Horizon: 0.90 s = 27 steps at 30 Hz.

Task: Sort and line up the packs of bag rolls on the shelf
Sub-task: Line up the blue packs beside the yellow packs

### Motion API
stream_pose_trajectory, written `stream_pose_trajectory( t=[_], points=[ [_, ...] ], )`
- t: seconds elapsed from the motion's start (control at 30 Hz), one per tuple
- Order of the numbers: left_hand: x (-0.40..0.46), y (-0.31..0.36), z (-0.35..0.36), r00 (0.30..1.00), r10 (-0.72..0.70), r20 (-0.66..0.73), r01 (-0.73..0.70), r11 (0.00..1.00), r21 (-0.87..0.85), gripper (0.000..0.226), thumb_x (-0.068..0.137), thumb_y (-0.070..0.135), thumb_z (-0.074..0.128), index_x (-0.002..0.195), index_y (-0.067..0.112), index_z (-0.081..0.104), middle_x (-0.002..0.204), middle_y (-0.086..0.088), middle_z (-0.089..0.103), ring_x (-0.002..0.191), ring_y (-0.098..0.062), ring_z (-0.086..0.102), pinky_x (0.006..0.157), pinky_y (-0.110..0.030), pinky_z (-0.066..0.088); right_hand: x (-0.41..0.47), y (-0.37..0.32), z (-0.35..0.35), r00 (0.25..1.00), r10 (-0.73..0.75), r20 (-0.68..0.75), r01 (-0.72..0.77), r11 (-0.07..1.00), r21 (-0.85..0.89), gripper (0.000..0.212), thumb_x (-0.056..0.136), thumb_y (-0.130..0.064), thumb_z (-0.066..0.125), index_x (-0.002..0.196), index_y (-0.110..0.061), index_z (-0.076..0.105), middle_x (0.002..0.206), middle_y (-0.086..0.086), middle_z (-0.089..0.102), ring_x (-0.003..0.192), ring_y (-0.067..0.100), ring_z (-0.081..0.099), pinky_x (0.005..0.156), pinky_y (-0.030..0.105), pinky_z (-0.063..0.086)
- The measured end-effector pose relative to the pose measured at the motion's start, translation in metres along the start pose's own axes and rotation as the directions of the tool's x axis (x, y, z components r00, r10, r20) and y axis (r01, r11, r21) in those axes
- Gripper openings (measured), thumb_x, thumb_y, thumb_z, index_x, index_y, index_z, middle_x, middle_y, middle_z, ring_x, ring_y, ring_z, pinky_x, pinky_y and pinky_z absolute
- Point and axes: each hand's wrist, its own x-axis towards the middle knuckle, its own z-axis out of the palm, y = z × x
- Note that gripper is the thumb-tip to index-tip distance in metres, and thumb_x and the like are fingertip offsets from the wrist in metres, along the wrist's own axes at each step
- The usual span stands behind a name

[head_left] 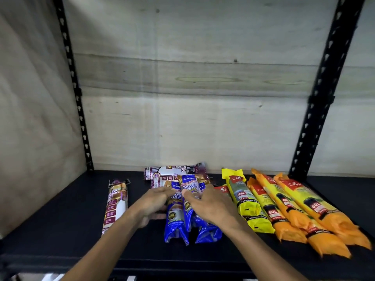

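Head view: both hands, left hand (151, 201) and right hand (211, 206), fingers loosely spread, press the blue packs (178, 216) mid-shelf (60, 230); one careless shove could skew them into the yellow pack (244, 199) alongside.

Left of the blue packs (178, 216), bare shelf (60, 226) lies open up to one maroon pack (115, 205); right, yellow and orange packs (284, 209) crowd close.

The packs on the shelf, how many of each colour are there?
Blue packs: 3
Purple-and-white packs: 3
Yellow packs: 2
Orange packs: 3
A red-topped pack sits mostly hidden behind the right hand: 1
Total: 12
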Motion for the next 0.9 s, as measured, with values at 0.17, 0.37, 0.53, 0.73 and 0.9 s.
stream_pose_trajectory(
  t=[0.17,0.37,0.53,0.73,0.9],
  points=[
    [-0.001,0.003,0.001,0.998,0.028,0.048,-0.029,1.0,0.006,0.039,0.088,0.03,0.071,0.125,0.028,0.059,0.109,-0.004,0.075,0.1,-0.019,0.072,0.083,-0.037,0.058,0.013,0.0,0.002,1.0,0.02,0.016,-0.02,1.0,-0.008,0.075,0.092,-0.069,0.034,0.137,-0.012,0.052,0.135,0.011,0.059,0.121,0.03,0.058,0.102,0.046,0.046],
    [0.001,0.002,0.003,0.996,0.055,0.067,-0.057,0.998,0.023,0.039,0.087,0.023,0.072,0.124,0.025,0.061,0.111,-0.004,0.075,0.101,-0.018,0.072,0.08,-0.034,0.059,0.015,0.005,0.001,1.0,-0.024,-0.005,0.024,0.997,-0.078,0.057,0.099,-0.054,0.036,0.125,-0.009,0.059,0.111,0.006,0.068,0.096,0.023,0.064,0.085,0.037,0.05],
    [0.005,0.001,0.004,0.991,0.056,0.121,-0.058,0.998,0.016,0.035,0.087,0.025,0.073,0.121,0.024,0.063,0.11,-0.004,0.076,0.104,-0.018,0.071,0.085,-0.036,0.06,0.023,0.008,-0.003,0.999,0.018,0.051,-0.014,0.997,-0.078,0.059,0.097,-0.053,0.039,0.127,-0.006,0.059,0.111,0.011,0.068,0.1,0.027,0.065,0.081,0.034,0.048],
    [0.011,0.005,-0.007,0.998,0.041,0.037,-0.046,0.991,0.123,0.031,0.089,0.041,0.067,0.116,0.026,0.064,0.118,0.002,0.067,0.108,-0.017,0.063,0.079,-0.035,0.062,0.05,0.002,-0.023,1.0,0.026,0.0,-0.026,0.999,-0.046,0.039,0.096,-0.047,0.04,0.082,-0.013,0.055,0.081,0.006,0.056,0.082,0.026,0.057,0.072,0.032,0.042],
    [0.027,0.015,-0.021,0.971,0.086,-0.222,-0.053,0.987,0.15,0.026,0.092,0.04,0.062,0.11,0.021,0.064,0.117,0.001,0.063,0.103,-0.015,0.06,0.076,-0.032,0.057,0.087,-0.001,-0.034,0.999,0.035,-0.008,-0.034,0.991,0.126,0.036,0.097,-0.043,0.04,0.088,-0.012,0.054,0.087,0.007,0.056,0.08,0.024,0.057,0.066,0.03,0.04]
  ],
)
